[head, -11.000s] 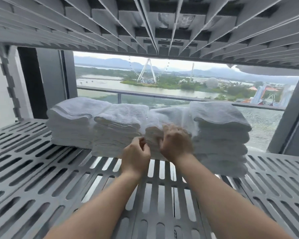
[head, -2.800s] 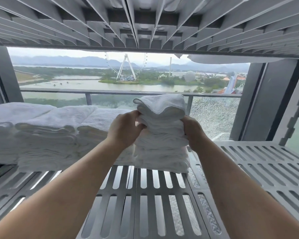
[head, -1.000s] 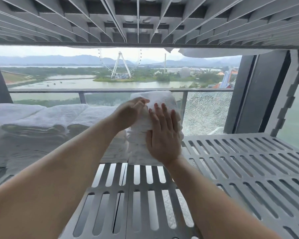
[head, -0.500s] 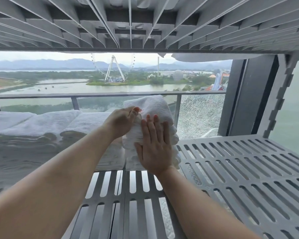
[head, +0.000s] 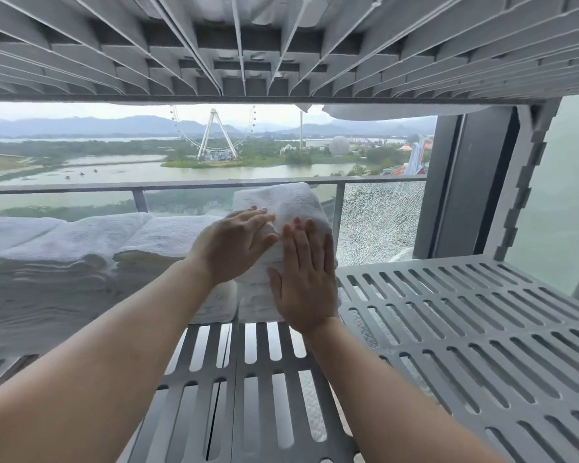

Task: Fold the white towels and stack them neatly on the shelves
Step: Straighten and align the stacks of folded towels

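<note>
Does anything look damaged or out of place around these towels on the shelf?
Yes: the glass panel behind the shelf, just right of the tallest towel stack, is crazed with fine cracks, as if shattered. Nothing else stands out.

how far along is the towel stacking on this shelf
Done: folded towel stacks line the left of the shelf. In hand: left hand and right hand press flat against the taller rightmost stack. Left: shelf space to its right; no unfolded towels in view.
</note>
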The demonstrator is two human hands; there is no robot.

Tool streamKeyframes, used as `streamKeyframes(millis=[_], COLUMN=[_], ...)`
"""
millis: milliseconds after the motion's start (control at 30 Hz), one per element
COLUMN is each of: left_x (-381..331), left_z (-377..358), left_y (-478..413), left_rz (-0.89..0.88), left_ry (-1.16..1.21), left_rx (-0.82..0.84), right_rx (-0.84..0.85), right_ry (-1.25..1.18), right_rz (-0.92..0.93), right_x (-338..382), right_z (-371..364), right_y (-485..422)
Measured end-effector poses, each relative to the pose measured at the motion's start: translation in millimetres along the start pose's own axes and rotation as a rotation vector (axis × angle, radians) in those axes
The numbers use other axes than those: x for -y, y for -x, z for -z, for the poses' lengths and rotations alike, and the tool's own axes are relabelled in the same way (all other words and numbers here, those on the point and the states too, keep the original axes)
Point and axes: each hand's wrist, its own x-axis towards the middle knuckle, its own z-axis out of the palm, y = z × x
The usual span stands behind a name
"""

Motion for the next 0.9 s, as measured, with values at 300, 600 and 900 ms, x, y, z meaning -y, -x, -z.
streamKeyframes(millis=[300, 600, 900], left_x=[0.9, 0.7, 0.2], left_z=[-2.8, 4.1, -3.1], left_y=[15.9, 9.4, 11.4], left_rz=[-0.054, 0.050, 0.244], left_ry=[0.022, 0.071, 0.022], left_rx=[-0.077, -0.003, 0.133], right_rx=[-0.069, 0.752, 0.906], right_ry=[0.017, -0.103, -0.271], right_rz=[-0.050, -0.112, -0.315], right_x=[1.9, -18.2, -38.6], right_z=[27.6, 28.7, 21.9], right_y=[-30.8, -144.6, -122.0])
